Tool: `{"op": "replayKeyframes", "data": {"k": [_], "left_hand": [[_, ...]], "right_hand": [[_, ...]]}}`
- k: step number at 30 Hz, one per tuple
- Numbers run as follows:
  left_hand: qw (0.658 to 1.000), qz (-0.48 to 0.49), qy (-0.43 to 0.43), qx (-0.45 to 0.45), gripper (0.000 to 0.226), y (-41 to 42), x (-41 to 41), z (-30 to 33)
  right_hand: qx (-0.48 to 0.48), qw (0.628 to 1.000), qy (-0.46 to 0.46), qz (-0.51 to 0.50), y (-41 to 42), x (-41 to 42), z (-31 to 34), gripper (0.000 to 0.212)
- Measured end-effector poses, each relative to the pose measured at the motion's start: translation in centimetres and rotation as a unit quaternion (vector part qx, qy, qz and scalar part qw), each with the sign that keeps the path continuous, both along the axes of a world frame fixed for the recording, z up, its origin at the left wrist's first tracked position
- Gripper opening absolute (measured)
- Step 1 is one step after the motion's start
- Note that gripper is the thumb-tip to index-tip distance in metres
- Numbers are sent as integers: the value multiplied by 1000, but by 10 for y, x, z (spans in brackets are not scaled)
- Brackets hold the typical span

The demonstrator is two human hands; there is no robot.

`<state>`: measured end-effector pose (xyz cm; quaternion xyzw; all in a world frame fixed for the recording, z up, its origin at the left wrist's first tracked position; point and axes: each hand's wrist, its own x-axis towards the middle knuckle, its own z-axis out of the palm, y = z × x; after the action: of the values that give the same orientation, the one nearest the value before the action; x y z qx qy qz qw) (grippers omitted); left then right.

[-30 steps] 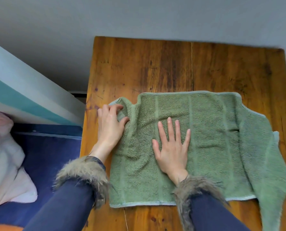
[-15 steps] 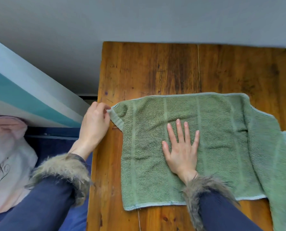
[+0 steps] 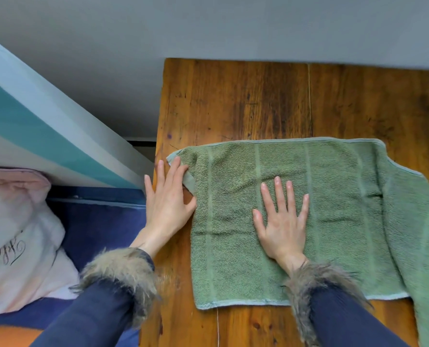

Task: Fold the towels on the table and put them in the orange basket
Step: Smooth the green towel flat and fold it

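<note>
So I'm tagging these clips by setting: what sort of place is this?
Probably a bedroom at home: a worn wooden table stands beside a bed with a blue sheet and a pink pillow.

A single head-worn camera looks steeply down from close above the wooden table (image 3: 246, 101), facing its far edge, where a grey wall (image 3: 208, 26) rises.
</note>
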<state>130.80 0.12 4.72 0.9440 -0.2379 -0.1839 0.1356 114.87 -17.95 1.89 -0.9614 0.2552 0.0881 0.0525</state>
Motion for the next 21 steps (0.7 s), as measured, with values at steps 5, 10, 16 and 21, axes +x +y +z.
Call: {"op": "replayKeyframes", "data": {"k": [5,10,16,21], "left_hand": [[1000,-3,4,8,58,34,25,14],[996,8,-84,-20,40,50,0,23],[988,118,-62,-72,49,35,-72,20],[912,380,78,-136,58,31,-64,17]], "right_hand": [[2,1000,0,0,0,-1,1,62],[0,1000,-2,-1,0,0,0,62],[-2,1000,0,-2,0,0,-2,63],[0,1000,-12,-2,0,0,-1,62]]}}
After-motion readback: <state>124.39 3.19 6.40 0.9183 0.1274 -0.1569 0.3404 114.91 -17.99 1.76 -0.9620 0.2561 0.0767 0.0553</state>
